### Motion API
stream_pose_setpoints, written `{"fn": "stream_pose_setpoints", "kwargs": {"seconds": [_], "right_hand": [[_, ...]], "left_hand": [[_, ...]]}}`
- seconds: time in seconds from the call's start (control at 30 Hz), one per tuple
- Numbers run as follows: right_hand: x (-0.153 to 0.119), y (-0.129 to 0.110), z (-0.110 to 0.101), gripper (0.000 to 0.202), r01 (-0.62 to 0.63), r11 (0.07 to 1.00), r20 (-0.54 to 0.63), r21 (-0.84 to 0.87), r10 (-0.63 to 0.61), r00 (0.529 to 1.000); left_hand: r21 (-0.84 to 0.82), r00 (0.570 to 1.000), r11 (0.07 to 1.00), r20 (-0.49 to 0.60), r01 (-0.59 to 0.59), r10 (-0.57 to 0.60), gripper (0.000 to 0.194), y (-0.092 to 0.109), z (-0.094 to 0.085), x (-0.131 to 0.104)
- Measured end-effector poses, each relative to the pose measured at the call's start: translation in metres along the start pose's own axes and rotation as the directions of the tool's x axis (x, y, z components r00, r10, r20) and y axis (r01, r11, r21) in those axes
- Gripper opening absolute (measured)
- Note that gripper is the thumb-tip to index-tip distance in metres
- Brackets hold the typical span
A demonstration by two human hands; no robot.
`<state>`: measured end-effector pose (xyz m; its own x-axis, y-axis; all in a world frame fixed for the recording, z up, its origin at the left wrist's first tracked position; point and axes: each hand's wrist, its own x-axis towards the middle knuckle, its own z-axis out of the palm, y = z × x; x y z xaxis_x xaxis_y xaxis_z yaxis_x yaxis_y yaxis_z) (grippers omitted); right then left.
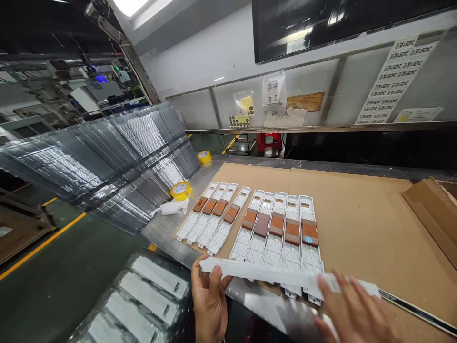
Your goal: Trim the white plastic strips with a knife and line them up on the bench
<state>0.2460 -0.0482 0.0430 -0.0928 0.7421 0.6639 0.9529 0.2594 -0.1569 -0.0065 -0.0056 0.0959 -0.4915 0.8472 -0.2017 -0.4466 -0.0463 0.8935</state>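
My left hand is closed on the left end of a long, narrow white plastic strip, thumb in front and fingers behind. The strip is held edge-on above the table's front edge. Over its right part lies my right hand, smeared by motion, so its grip is unclear. Just beyond the strip, a row of white ribbed plastic panels lies on cardboard. Each panel carries a brown-orange block across its middle, and one block bears a blue dot.
Rolls of yellow tape stand left of the panels near crumpled white paper. Clear plastic trays are stacked at the left. Below them lie bagged white panels. A dark rail and an open carton are at right.
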Motion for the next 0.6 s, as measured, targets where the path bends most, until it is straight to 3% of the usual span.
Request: {"fn": "stream_pose_setpoints", "kwargs": {"seconds": [0.07, 0.17, 0.37, 0.6], "right_hand": [[0.013, -0.028, 0.001, 0.055, 0.09, 0.995, -0.01, -0.032, -0.091, 0.996], [0.028, -0.054, 0.001, 0.055, 0.116, 0.991, -0.049, -0.066, -0.119, 0.992], [0.031, -0.06, 0.008, 0.055, 0.195, 0.975, -0.055, -0.109, -0.201, 0.978], [0.026, -0.068, 0.015, 0.058, 0.173, 0.983, -0.073, -0.068, -0.177, 0.981]], "left_hand": [[-0.018, 1.0, 1.0, -0.028, -0.006, 0.005, 0.052, 0.0, 0.0, -0.003], [-0.043, 0.995, 0.998, -0.086, -0.046, 0.042, 0.054, 0.002, -0.003, -0.006], [-0.058, 0.989, 0.993, -0.113, -0.099, 0.092, 0.053, 0.004, -0.006, -0.01], [-0.058, 0.977, 0.99, -0.181, -0.127, 0.114, 0.057, 0.002, -0.007, -0.012]]}}
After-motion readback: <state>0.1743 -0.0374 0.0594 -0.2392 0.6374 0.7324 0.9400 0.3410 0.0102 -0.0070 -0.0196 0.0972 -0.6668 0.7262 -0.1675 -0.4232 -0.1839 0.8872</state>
